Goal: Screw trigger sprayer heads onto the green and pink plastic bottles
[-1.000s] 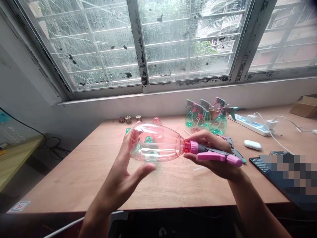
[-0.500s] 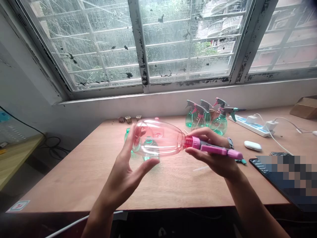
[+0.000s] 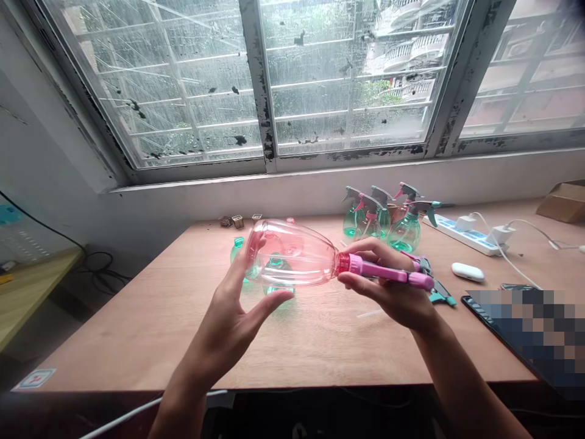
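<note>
A clear pink spray bottle [image 3: 297, 253] lies sideways in the air between my hands, its neck pointing right. Its rounded base rests against the palm and fingers of my left hand [image 3: 247, 311], with the thumb stretched out below. My right hand [image 3: 388, 277] is closed around a pink and grey trigger spray head [image 3: 393, 271], which sits at the bottle's neck. Through and behind the pink bottle, a green bottle [image 3: 276, 268] without a spray head shows on the table. Another green bottle [image 3: 237, 247] is partly hidden by my left hand.
Several spray bottles [image 3: 404, 230] with heads stand at the back. Loose spray heads [image 3: 441, 294] lie beyond my right hand. Further right are a power strip [image 3: 470, 235], a white case [image 3: 467, 272], a dark device [image 3: 493, 335] and a cardboard box [image 3: 564, 201]. A thin clear tube [image 3: 370, 314] lies in front.
The spray head has turned at the neck, so more of its pink side faces me. My right hand has shifted slightly left, uncovering loose spray heads behind it. My left hand keeps its hold.
</note>
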`<state>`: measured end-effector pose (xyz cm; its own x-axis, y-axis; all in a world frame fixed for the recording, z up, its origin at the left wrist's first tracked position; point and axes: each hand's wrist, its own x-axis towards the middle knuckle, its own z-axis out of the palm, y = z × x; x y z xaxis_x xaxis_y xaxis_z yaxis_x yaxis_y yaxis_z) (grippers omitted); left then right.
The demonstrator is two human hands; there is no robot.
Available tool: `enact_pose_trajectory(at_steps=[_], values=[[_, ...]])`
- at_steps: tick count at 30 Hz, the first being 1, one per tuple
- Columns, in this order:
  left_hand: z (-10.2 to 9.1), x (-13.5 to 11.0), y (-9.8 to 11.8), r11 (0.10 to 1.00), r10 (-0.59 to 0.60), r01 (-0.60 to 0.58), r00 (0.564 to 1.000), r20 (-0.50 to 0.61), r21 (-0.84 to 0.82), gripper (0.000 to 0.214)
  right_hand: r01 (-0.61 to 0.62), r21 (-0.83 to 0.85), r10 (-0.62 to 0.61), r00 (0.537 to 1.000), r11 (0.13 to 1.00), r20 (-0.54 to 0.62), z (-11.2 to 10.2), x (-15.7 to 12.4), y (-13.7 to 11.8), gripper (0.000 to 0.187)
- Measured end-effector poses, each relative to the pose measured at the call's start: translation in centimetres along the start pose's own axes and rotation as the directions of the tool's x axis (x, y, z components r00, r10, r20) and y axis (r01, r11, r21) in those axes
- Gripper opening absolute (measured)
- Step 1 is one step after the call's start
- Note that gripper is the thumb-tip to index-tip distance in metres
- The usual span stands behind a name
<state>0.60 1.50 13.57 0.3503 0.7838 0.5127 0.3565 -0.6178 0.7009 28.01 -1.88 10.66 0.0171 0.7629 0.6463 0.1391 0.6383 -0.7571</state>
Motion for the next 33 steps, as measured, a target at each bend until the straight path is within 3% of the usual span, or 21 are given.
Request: enact_pose_trajectory(at_steps=[6,11,15,19,24,33], values=[[0.0,0.2,0.0,0.995,-0.061,0.058,0.998,-0.031,-0.079,0.075,0.113,-0.129,-0.108,0.993,0.985,0.046,-0.5,-0.4,0.7,0.039],[0.1,0.4,-0.5,0.998,0.046,-0.047,0.999,-0.017,-0.037,0.081,-0.017,-0.004,0.017,1.000,1.000,-0.023,-0.1,0.1,0.4,0.025],[0.4,0.3,-0.6,0.990,0.133,-0.129,0.988,-0.075,0.053,0.083,-0.088,0.048,0.092,0.993,0.995,-0.073,-0.1,0.3,0.2,0.024],[0.5,0.3,-0.4,0.991,0.132,-0.129,0.986,-0.097,0.035,0.088,0.017,-0.033,-0.019,0.999,0.999,-0.048,-0.5,0.0,0.3,0.029],[0.6,0.5,-0.7,0.996,0.046,-0.056,0.987,-0.157,-0.062,0.072,0.131,-0.192,-0.132,0.991,0.972,0.007,-0.8,-0.3,0.8,0.043],[1.3,0.6,-0.6,0.971,0.218,-0.230,0.963,-0.157,-0.060,0.084,0.001,0.021,0.002,0.992,1.000,-0.123,0.3,0.2,0.0,0.030]])
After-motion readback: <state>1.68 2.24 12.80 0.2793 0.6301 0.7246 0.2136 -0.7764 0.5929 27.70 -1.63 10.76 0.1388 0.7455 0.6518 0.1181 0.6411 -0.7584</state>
